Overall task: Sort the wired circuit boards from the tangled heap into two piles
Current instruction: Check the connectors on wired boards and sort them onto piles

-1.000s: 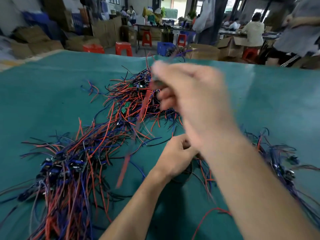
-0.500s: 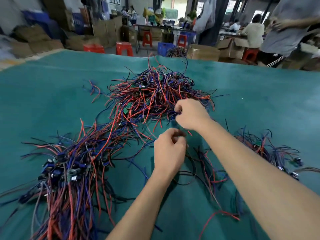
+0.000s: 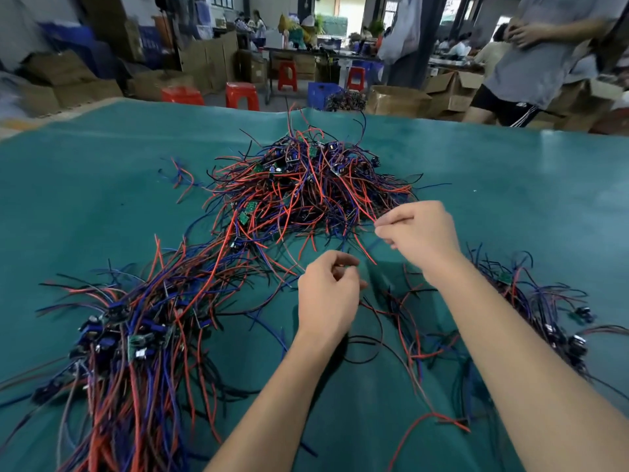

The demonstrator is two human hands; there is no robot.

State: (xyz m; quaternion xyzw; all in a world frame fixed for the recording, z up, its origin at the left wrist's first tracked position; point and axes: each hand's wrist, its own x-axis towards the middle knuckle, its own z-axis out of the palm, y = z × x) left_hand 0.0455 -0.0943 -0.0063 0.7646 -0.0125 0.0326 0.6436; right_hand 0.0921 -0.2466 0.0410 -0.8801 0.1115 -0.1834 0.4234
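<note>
Beyond the far edge of our green table (image 3: 102, 185) we see red stools (image 3: 242, 95), a blue crate (image 3: 320, 93) and stacked cardboard boxes (image 3: 71, 86). Workbenches (image 3: 306, 52) stand deeper in, daylight enters through rear openings (image 3: 340, 11), and a person in a grey shirt (image 3: 544, 52) stands near the far right corner.

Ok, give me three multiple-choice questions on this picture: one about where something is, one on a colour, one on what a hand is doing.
1. Where is the tangled heap?
A. Far middle of the table
B. Under the left forearm
C. On a stool

2. What colour is the table cover?
A. Yellow
B. Teal
C. White

3. What is the right hand doing?
A. Lying flat
B. Pinching wires
C. Holding scissors

Answers: 1 A, the heap lies beyond both hands. 2 B, the cover is teal all over. 3 B, its fingertips pinch wires at the heap's near edge, while the left hand is curled nearer the camera.
</note>
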